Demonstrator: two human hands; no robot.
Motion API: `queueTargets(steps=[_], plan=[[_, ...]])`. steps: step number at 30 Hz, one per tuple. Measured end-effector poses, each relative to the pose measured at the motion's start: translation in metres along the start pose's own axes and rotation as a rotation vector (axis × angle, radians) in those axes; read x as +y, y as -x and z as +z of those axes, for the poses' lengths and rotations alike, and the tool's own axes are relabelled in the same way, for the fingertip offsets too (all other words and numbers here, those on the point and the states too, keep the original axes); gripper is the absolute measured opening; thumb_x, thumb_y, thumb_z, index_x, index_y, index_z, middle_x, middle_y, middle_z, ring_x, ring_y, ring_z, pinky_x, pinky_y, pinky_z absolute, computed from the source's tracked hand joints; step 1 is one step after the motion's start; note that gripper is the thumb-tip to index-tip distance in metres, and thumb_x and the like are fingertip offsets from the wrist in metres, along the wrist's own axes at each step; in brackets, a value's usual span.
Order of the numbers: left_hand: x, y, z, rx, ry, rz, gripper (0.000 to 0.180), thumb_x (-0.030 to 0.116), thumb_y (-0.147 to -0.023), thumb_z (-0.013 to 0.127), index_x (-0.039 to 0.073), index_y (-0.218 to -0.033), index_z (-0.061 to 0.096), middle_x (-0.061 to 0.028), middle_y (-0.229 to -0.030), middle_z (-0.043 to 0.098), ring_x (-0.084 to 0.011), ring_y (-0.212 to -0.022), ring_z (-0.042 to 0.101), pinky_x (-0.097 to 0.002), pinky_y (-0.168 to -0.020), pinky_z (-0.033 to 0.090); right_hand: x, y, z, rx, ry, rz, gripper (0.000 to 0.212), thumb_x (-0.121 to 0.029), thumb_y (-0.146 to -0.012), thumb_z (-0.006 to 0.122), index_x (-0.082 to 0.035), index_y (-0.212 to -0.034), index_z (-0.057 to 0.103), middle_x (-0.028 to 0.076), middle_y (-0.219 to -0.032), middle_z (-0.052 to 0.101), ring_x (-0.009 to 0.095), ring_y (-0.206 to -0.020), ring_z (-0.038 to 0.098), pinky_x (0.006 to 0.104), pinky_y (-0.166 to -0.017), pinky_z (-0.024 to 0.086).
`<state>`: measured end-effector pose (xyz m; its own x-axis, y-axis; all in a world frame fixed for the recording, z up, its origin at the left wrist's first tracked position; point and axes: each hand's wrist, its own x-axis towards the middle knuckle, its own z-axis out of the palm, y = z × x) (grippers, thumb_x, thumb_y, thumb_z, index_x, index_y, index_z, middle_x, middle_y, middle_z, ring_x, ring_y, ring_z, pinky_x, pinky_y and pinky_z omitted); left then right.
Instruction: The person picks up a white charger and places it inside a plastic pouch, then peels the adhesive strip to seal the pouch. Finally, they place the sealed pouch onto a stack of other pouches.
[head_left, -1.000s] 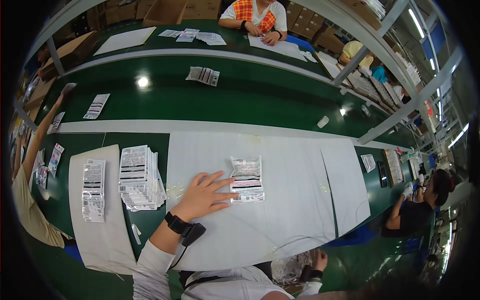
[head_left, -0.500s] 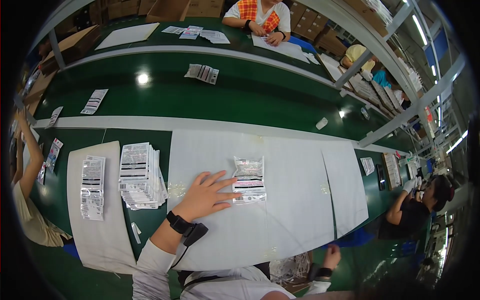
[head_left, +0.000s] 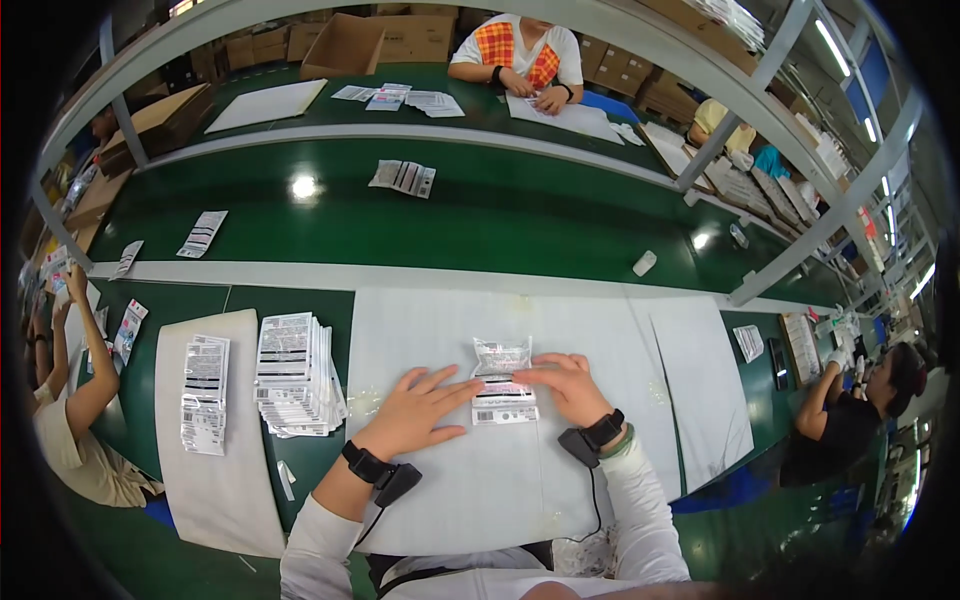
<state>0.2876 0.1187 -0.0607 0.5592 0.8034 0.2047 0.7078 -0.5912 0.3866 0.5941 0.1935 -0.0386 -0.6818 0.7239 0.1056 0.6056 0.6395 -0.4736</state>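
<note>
A silvery printed pouch [head_left: 504, 408] lies flat on the white sheet [head_left: 620, 460] in front of me. My left hand [head_left: 412, 412] rests at its left edge, fingers spread and fingertips touching it. From the right, my right hand [head_left: 568, 388] reaches over the pouch's right edge, its fingers stretched out across the printed face and gripping nothing. Both wrists carry a black band with a small black box and a cable. To the left is a fanned stack of similar pouches [head_left: 290, 370].
Further left, more pouches [head_left: 205, 390] lie on a narrow white board [head_left: 205, 500]. Beyond a pale rail, loose pouches [head_left: 403, 178] lie on the green surface. Co-workers sit across [head_left: 520, 60], at the left [head_left: 85, 430] and at the right [head_left: 835, 410]. Metal posts [head_left: 790, 250] rise at the right.
My right hand has come up from below the sheet's near edge onto the pouch's right side. My left hand stays at the pouch's left edge. The whole view has shifted slightly.
</note>
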Motion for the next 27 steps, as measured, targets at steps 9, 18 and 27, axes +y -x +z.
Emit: queueTargets(steps=[9, 18, 27], plan=[[0.0, 0.002, -0.009, -0.011, 0.031, -0.038, 0.063, 0.044, -0.088, 0.067, 0.025, -0.145, 0.048, 0.0054, -0.149, 0.049, -0.0223, -0.142, 0.038, -0.0483, -0.114, 0.027, 0.003, 0.013, -0.01, -0.057, -0.03, 0.042, 0.061, 0.005, -0.075, 0.052, -0.023, -0.128, 0.066, -0.006, -0.132, 0.063, 0.021, -0.13, 0.05, 0.0402, -0.108, 0.027], [0.015, -0.017, 0.005, 0.16, 0.013, -0.134, 0.044, 0.038, -0.084, 0.072, 0.022, -0.125, 0.064, 0.0074, -0.128, 0.061, -0.0186, -0.127, 0.05, -0.0465, -0.108, 0.031, -0.011, 0.009, 0.005, 0.134, -0.016, -0.01, 0.05, -0.026, -0.078, 0.077, -0.016, -0.125, 0.064, 0.0, -0.118, 0.066, 0.022, -0.13, 0.049, 0.0443, -0.109, 0.028], [0.019, -0.021, 0.011, 0.284, -0.019, -0.212, 0.03, 0.027, -0.079, 0.077, 0.025, -0.108, 0.07, 0.0032, -0.121, 0.063, -0.02, -0.116, 0.056, -0.0412, -0.102, 0.034, -0.008, 0.006, 0.013, 0.224, 0.117, -0.086, 0.043, -0.033, -0.076, 0.079, -0.021, -0.116, 0.07, 0.003, -0.118, 0.063, 0.03, -0.13, 0.046, 0.0465, -0.108, 0.034]])
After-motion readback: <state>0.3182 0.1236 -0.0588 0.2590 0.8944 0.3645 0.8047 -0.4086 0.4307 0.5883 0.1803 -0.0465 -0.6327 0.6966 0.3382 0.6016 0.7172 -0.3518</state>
